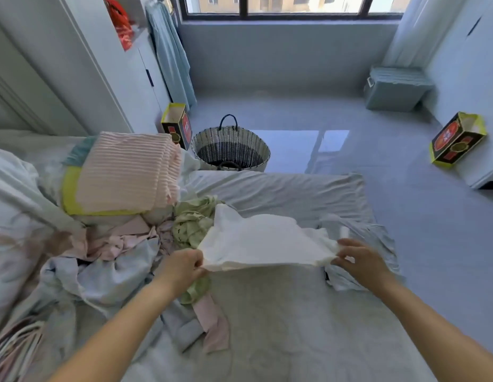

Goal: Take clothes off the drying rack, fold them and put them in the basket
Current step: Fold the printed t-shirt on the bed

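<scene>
At centre frame, the left hand [184,267] and right hand [359,260] each had fingers pinched on an edge of the white garment [264,241], stretched above the bed [294,326]. A loose pinch could drop one edge, spoiling the fold. The basket [231,146] stood beyond, upper centre.

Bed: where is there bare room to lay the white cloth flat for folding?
Bare sheet lies under the white cloth, between the two forearms, and in a strip beyond it toward the basket. Left of the left hand is a crowded clothes heap; a pale garment lies by the right hand.
</scene>
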`<action>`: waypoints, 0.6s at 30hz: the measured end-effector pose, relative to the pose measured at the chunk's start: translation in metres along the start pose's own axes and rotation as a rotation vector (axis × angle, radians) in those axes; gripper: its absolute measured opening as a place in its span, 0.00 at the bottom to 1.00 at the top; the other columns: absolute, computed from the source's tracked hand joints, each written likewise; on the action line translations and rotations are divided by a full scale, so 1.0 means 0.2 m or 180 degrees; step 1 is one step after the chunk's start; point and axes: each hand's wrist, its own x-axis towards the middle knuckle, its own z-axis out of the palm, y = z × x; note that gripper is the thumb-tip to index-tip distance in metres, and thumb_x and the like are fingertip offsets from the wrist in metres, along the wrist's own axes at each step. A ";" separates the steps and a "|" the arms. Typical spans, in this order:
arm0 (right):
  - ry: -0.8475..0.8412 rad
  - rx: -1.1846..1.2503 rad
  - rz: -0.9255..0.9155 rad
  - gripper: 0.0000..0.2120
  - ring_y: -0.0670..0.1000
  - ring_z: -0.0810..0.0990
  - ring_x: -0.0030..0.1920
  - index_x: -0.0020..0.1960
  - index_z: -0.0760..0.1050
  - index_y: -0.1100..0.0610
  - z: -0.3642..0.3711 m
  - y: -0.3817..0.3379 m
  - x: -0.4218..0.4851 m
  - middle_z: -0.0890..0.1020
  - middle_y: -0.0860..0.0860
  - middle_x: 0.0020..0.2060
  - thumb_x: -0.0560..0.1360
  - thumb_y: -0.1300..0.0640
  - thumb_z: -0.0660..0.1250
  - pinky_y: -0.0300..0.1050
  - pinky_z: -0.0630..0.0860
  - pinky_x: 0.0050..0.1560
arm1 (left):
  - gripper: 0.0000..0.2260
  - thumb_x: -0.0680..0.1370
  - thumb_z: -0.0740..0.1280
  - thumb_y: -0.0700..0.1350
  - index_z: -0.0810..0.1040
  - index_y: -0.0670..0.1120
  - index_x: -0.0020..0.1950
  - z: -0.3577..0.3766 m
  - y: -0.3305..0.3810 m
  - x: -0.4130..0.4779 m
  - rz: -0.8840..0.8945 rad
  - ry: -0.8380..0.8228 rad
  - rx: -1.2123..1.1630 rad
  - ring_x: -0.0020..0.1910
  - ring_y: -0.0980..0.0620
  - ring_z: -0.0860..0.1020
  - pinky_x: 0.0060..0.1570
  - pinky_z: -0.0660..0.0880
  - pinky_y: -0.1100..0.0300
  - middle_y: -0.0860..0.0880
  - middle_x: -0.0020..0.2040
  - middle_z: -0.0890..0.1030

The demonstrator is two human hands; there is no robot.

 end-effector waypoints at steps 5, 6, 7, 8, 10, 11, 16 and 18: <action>-0.0901 -0.0092 0.0328 0.05 0.54 0.77 0.52 0.40 0.83 0.62 0.40 0.24 -0.32 0.78 0.49 0.51 0.71 0.60 0.75 0.40 0.68 0.48 | 0.17 0.75 0.68 0.49 0.62 0.52 0.33 0.53 -0.09 -0.25 -0.0390 -0.0741 -0.0044 0.37 0.52 0.70 0.30 0.59 0.64 0.54 0.35 0.69; -0.1086 -0.0138 0.0379 0.06 0.52 0.77 0.51 0.39 0.82 0.61 0.46 0.29 -0.39 0.77 0.48 0.51 0.72 0.59 0.74 0.40 0.69 0.48 | 0.17 0.75 0.69 0.49 0.61 0.52 0.33 0.63 -0.09 -0.31 -0.0464 -0.0861 -0.0073 0.38 0.52 0.70 0.30 0.59 0.63 0.54 0.34 0.69; -0.1242 -0.0219 0.0439 0.06 0.51 0.77 0.51 0.39 0.81 0.59 0.52 0.33 -0.46 0.77 0.48 0.51 0.72 0.56 0.73 0.40 0.70 0.49 | 0.18 0.75 0.69 0.50 0.61 0.52 0.33 0.73 -0.10 -0.37 -0.0535 -0.0989 -0.0081 0.38 0.52 0.70 0.30 0.60 0.62 0.54 0.34 0.69; -0.1379 -0.0318 0.0505 0.07 0.50 0.77 0.50 0.39 0.81 0.57 0.58 0.38 -0.52 0.78 0.48 0.52 0.73 0.54 0.72 0.41 0.72 0.49 | 0.17 0.74 0.69 0.50 0.62 0.52 0.33 0.81 -0.10 -0.42 -0.0589 -0.1131 -0.0057 0.38 0.51 0.70 0.31 0.61 0.61 0.54 0.34 0.68; -0.1585 -0.0495 0.0585 0.09 0.49 0.77 0.51 0.43 0.81 0.57 0.68 0.46 -0.63 0.77 0.48 0.52 0.74 0.51 0.70 0.41 0.72 0.50 | 0.17 0.74 0.69 0.50 0.62 0.52 0.34 0.95 -0.08 -0.52 -0.0698 -0.1372 -0.0036 0.41 0.50 0.72 0.35 0.64 0.58 0.53 0.36 0.69; -0.1643 -0.0527 0.0607 0.09 0.49 0.77 0.54 0.47 0.82 0.56 0.72 0.49 -0.68 0.76 0.47 0.54 0.75 0.51 0.70 0.40 0.71 0.51 | 0.16 0.73 0.70 0.50 0.63 0.53 0.34 1.01 -0.08 -0.56 -0.0787 -0.1466 -0.0083 0.42 0.50 0.73 0.37 0.65 0.58 0.53 0.37 0.70; -0.2336 -0.0817 0.0896 0.17 0.50 0.71 0.66 0.64 0.74 0.48 0.82 0.53 -0.80 0.66 0.47 0.69 0.77 0.48 0.66 0.41 0.70 0.60 | 0.07 0.72 0.70 0.51 0.72 0.54 0.44 1.15 -0.08 -0.65 -0.1064 -0.1679 -0.0427 0.47 0.52 0.75 0.44 0.70 0.62 0.52 0.48 0.77; -0.2414 -0.0901 0.0942 0.18 0.50 0.73 0.63 0.65 0.74 0.48 0.83 0.53 -0.79 0.68 0.48 0.67 0.76 0.47 0.67 0.41 0.72 0.58 | 0.10 0.73 0.69 0.52 0.75 0.50 0.52 1.17 -0.10 -0.64 -0.1130 -0.1598 -0.0504 0.49 0.52 0.76 0.46 0.72 0.62 0.50 0.51 0.78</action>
